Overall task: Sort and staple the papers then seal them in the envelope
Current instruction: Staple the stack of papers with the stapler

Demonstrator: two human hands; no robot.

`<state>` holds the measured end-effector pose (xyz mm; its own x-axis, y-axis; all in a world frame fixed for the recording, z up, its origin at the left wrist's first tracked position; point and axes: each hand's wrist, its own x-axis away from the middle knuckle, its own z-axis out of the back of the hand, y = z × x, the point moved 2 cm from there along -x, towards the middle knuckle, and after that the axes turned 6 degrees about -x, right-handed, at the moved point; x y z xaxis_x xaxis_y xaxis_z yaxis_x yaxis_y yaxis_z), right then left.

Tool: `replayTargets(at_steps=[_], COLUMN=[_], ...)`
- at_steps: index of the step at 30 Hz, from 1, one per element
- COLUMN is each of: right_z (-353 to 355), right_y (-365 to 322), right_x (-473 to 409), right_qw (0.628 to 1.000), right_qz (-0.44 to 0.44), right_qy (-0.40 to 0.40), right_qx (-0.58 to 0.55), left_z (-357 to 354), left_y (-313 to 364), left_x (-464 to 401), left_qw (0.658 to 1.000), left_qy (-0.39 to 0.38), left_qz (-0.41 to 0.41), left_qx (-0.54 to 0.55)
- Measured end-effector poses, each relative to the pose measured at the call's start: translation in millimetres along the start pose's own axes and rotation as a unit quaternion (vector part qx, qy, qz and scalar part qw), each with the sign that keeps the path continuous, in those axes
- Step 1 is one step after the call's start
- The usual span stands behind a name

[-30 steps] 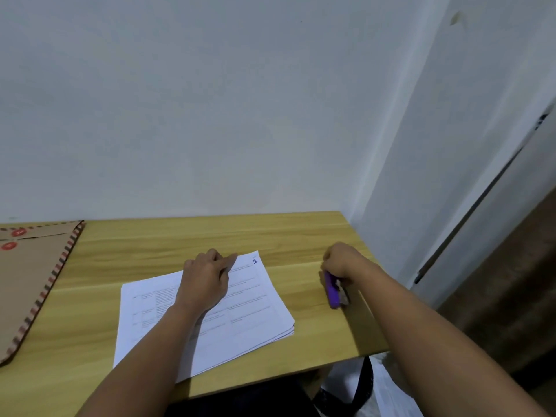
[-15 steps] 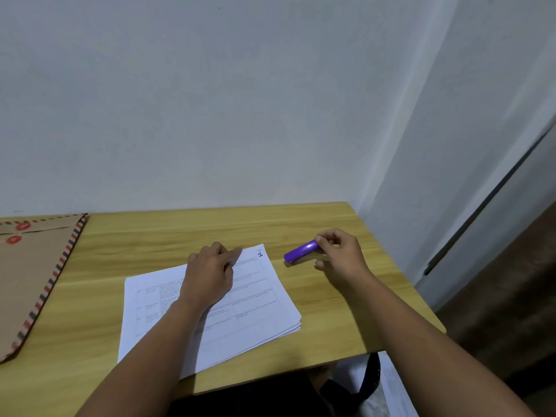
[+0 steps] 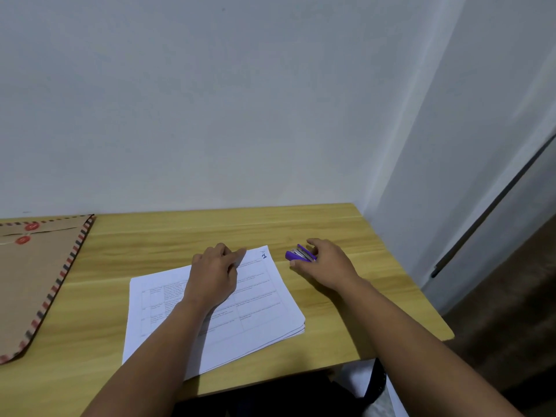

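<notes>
Left hand: my left hand (image 3: 212, 273) lies palm down on the papers (image 3: 210, 314), pressing the stack flat.
Left fingers: loosely curled with nothing gripped; the forefinger (image 3: 239, 254) stretches toward 1 o'clock and touches the sheet near its far right corner.
Right hand: my right hand (image 3: 326, 266) sits at 3 o'clock from the left one, low over the bare bench (image 3: 346, 320).
Right fingers: closed round the purple stapler (image 3: 300, 254), thumb (image 3: 296, 265) on its near side, fingers over its far side; whether it is lifted off the wood I cannot tell.
Stapler: just beside the stack's far right corner, apart from the paper, its metal inside showing, nose pointing toward 9 o'clock.
Papers: a white printed stack, skewed, in the middle of the bench, a blue handwritten "1" (image 3: 264, 255) at its far right corner.
Envelope: the brown envelope (image 3: 30, 281) with striped border lies flat at 9 o'clock, well apart from the stack, two red discs near its top edge.
</notes>
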<state>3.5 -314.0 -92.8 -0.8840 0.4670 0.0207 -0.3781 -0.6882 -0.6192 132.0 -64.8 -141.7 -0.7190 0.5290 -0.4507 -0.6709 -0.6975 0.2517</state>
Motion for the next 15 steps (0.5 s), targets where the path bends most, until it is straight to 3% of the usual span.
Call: replayTargets(at_steps=[4, 9, 15], right_z=[-12.7, -18.0, -11.8], right_y=[-17.3, -23.0, -18.7], right_x=[-13.0, -25.1, -22.4], right_qw=[0.999, 0.963, 0.957], right_qz=[0.029, -0.008, 0.002], right_qy=[-0.022, -0.066, -0.13], right_qx=[0.022, -0.262, -0.258], left_z=[2.5, 5.3, 6.4], left_y=[1.8, 4.0, 6.5], left_x=[0.9, 2.1, 1.9], left_qw=[1.0, 1.0, 0.999], left_qy=[-0.004, -0.005, -0.006], left_qz=[0.001, 0.001, 0.005], left_qx=[0.008, 0.012, 0.035])
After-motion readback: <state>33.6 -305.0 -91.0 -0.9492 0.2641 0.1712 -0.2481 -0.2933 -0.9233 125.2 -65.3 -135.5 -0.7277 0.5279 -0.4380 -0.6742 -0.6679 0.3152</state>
